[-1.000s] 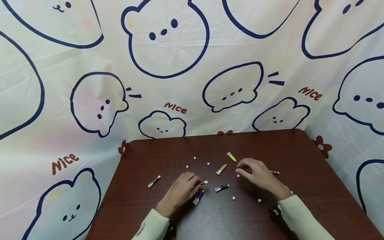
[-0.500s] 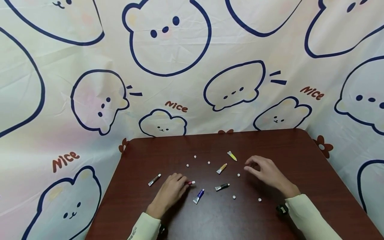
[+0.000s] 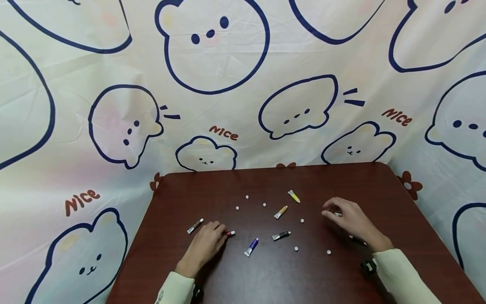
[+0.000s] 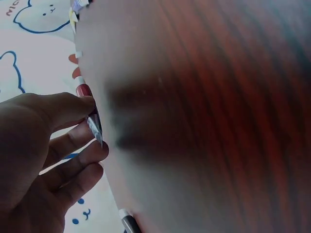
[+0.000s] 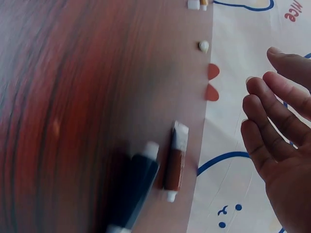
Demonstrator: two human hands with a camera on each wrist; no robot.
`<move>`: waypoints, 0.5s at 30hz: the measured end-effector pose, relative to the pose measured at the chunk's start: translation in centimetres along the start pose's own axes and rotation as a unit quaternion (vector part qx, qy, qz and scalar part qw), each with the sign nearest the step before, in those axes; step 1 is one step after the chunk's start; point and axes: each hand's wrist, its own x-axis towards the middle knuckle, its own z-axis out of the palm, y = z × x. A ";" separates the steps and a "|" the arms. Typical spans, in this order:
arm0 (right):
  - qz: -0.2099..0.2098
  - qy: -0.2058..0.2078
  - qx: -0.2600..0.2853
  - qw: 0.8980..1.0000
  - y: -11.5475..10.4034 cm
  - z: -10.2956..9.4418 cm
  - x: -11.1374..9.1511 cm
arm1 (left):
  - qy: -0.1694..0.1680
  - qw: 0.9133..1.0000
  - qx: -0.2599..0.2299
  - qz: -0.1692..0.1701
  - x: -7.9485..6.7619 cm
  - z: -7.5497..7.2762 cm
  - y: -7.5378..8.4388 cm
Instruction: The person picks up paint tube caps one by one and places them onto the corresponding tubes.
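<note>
My left hand pinches a small red paint tube between thumb and fingers, its white cap pointing right. In the left wrist view, the silver end of that red tube sticks out below the thumb. A brown-banded paint tube lies just beyond the left hand. Over on the right, my right hand hovers with loosely bent fingers and holds nothing. Below it in the right wrist view lie a reddish-brown tube and a dark tube, both mostly hidden by the hand in the head view.
A purple tube, a black tube, an ochre tube and a yellow tube lie scattered mid-table. Several small white pieces are spread among them. The brown table meets a printed cloth at its back.
My left hand has slid left, bringing the red tube from beside the purple one toward the brown-banded one. The right hand has drawn away to the right, over the reddish-brown tube.
</note>
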 end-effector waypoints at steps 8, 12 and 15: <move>0.003 0.003 -0.009 1.000 1.6 -0.4 -0.5 | -0.003 1.000 0.001 -0.019 -0.9 -0.3 -1.0; 0.006 0.008 -0.014 1.000 2.3 -0.8 -0.7 | -0.018 0.999 -0.007 -0.039 -1.1 -0.7 -1.2; 0.005 0.008 -0.015 1.000 2.6 -1.2 -0.7 | -0.026 0.998 -0.011 -0.051 -1.3 -0.9 -1.3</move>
